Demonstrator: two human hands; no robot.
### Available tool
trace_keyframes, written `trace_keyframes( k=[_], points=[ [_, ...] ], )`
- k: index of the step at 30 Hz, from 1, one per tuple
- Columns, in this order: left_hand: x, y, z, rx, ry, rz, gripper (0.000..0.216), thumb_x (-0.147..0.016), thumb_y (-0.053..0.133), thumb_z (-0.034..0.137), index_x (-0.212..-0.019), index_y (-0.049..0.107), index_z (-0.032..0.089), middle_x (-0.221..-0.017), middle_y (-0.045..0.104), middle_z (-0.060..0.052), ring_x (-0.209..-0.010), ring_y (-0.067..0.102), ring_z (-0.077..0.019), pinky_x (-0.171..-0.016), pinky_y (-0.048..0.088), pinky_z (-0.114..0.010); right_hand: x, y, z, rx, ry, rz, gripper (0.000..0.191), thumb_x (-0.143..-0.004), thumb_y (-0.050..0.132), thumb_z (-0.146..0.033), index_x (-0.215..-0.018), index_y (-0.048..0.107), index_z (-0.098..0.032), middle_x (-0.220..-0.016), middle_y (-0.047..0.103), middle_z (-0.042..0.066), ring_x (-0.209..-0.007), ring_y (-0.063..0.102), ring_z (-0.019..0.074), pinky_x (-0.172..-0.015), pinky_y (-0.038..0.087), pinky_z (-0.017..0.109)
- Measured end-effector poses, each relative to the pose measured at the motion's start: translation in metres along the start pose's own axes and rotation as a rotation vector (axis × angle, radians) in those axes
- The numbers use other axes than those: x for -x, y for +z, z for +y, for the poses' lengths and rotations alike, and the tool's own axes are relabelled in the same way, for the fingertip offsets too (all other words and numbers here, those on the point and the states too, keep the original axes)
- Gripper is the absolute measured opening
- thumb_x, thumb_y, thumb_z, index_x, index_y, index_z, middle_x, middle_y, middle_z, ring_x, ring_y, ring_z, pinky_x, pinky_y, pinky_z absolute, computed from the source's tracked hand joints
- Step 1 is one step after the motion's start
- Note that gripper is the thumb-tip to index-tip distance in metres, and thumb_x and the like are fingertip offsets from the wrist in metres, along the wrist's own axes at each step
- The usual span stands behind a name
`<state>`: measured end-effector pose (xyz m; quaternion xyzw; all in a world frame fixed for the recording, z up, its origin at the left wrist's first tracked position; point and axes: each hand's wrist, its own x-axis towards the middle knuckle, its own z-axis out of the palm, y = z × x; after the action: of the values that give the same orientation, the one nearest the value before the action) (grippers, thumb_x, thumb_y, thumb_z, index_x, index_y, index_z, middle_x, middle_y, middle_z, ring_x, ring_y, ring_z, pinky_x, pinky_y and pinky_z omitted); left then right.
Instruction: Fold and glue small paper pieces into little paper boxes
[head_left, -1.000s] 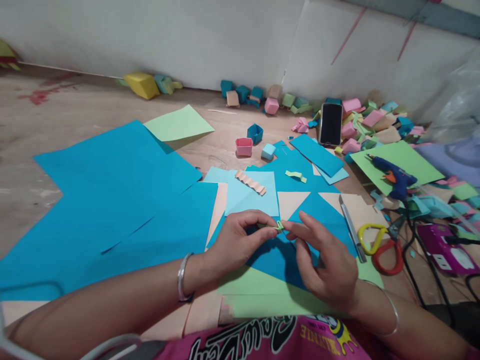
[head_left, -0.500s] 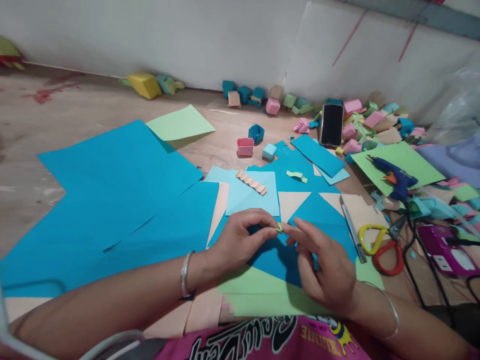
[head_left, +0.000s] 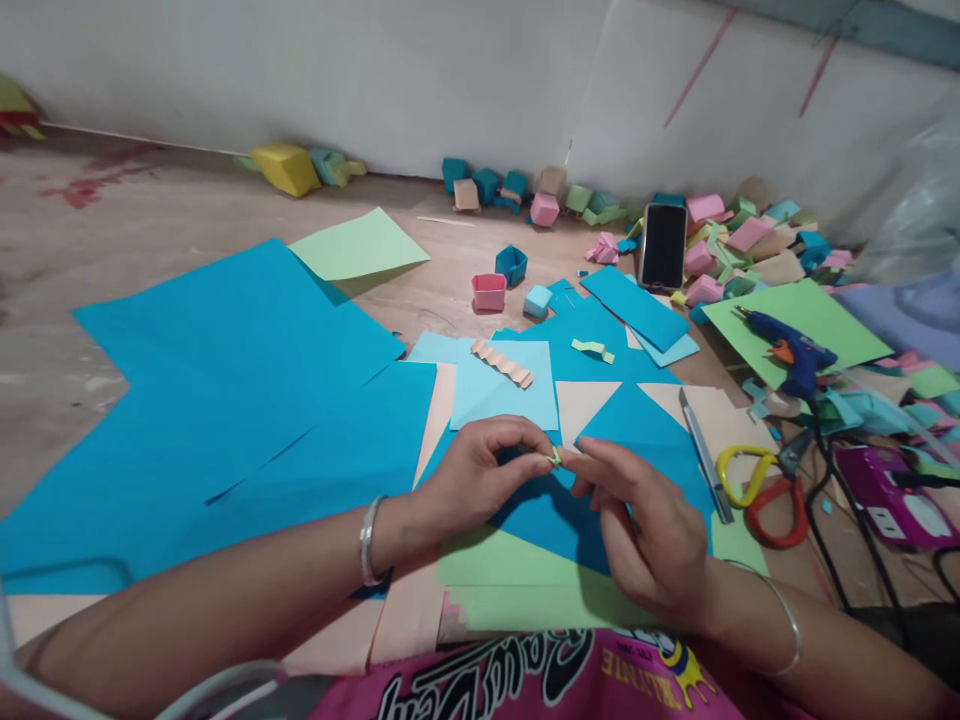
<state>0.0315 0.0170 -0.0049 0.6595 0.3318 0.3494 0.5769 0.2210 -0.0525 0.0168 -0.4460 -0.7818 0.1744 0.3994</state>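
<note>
My left hand (head_left: 480, 465) is closed in a pinch, thumb and index finger gripping one end of a small folded light green paper strip (head_left: 555, 456). Against the strip's free end rests a fingertip of my right hand (head_left: 649, 515), whose fingers stretch leftward, loosely apart. Both hands hover over dark blue paper (head_left: 540, 520). Just beyond them, a zigzag-folded peach strip (head_left: 501, 363) lies on a light blue sheet (head_left: 472, 405). Another creased green strip (head_left: 592, 351) lies farther right.
Scissors (head_left: 776, 515), a cutter knife (head_left: 705, 455) and a glue gun (head_left: 795, 345) with its cord lie on the right. A phone (head_left: 664, 247) leans on heaped paper pieces (head_left: 750, 235). Small paper boxes (head_left: 489, 292) stand mid-table. Large blue sheets (head_left: 225, 400) cover the left.
The right fingers have shifted slightly left and closer together at the green strip. My left hand keeps its pinch, nearly still.
</note>
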Motion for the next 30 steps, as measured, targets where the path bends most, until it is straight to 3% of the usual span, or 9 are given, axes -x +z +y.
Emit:
trace_keyframes(
  k=[9, 11, 14, 18, 24, 30],
  points=[
    [-0.003, -0.002, 0.014, -0.001, 0.015, -0.015, 0.007, -0.082, 0.066, 0.019, -0.076, 0.068, 0.019, -0.081, 0.067, -0.005, -0.079, 0.061, -0.0167, -0.077, 0.048, -0.033, -0.015, -0.014, 0.016, 0.225, -0.022, 0.082, 0.047, -0.085, 0.043, 0.002, -0.125, 0.054, -0.02, -0.099, 0.069, 0.006, -0.086, 0.062, 0.0173, -0.077, 0.051, 0.032],
    [-0.004, -0.004, 0.013, 0.061, -0.01, 0.023, 0.007, -0.081, 0.068, 0.021, -0.075, 0.068, 0.019, -0.082, 0.065, -0.005, -0.08, 0.059, -0.0169, -0.076, 0.047, -0.033, -0.019, -0.015, 0.018, 0.211, 0.033, 0.117, 0.039, -0.087, 0.045, 0.0, -0.118, 0.058, -0.019, -0.103, 0.067, 0.008, -0.093, 0.062, 0.0182, -0.082, 0.05, 0.033],
    [-0.005, -0.006, 0.011, 0.271, -0.116, 0.108, 0.01, -0.079, 0.072, 0.027, -0.077, 0.067, 0.019, -0.076, 0.061, -0.002, -0.069, 0.053, -0.0126, -0.063, 0.043, -0.027, -0.024, -0.016, 0.019, 0.158, 0.117, 0.134, 0.028, -0.09, 0.048, -0.006, -0.109, 0.063, -0.019, -0.104, 0.065, 0.008, -0.1, 0.06, 0.0193, -0.087, 0.049, 0.034],
    [-0.007, -0.008, 0.008, 0.554, -0.246, 0.169, 0.018, -0.077, 0.076, 0.033, -0.081, 0.066, 0.018, -0.066, 0.057, 0.002, -0.061, 0.049, -0.0089, -0.056, 0.038, -0.021, -0.028, -0.017, 0.023, -0.039, 0.298, 0.123, 0.019, -0.092, 0.051, -0.015, -0.103, 0.066, -0.021, -0.1, 0.064, 0.007, -0.095, 0.061, 0.018, -0.08, 0.05, 0.032],
    [-0.011, -0.011, 0.009, 0.775, -0.362, 0.18, 0.023, -0.072, 0.081, 0.028, -0.08, 0.064, 0.015, -0.069, 0.059, 0.001, -0.061, 0.051, -0.0061, -0.057, 0.04, -0.017, -0.027, -0.013, 0.031, -0.675, 0.744, 0.134, 0.015, -0.087, 0.065, -0.028, -0.1, 0.068, -0.022, -0.086, 0.067, 0.003, -0.073, 0.061, 0.013, -0.064, 0.049, 0.027],
    [-0.008, -0.008, 0.014, 0.898, -0.566, 0.018, 0.024, -0.07, 0.082, 0.023, -0.079, 0.062, 0.014, -0.068, 0.059, 0.0, -0.058, 0.049, -0.0055, -0.051, 0.034, -0.016, -0.027, -0.01, 0.032, -0.782, 0.761, 0.122, 0.016, -0.084, 0.068, -0.031, -0.094, 0.07, -0.019, -0.079, 0.068, 0.004, -0.067, 0.059, 0.012, -0.058, 0.048, 0.026]
  ],
)
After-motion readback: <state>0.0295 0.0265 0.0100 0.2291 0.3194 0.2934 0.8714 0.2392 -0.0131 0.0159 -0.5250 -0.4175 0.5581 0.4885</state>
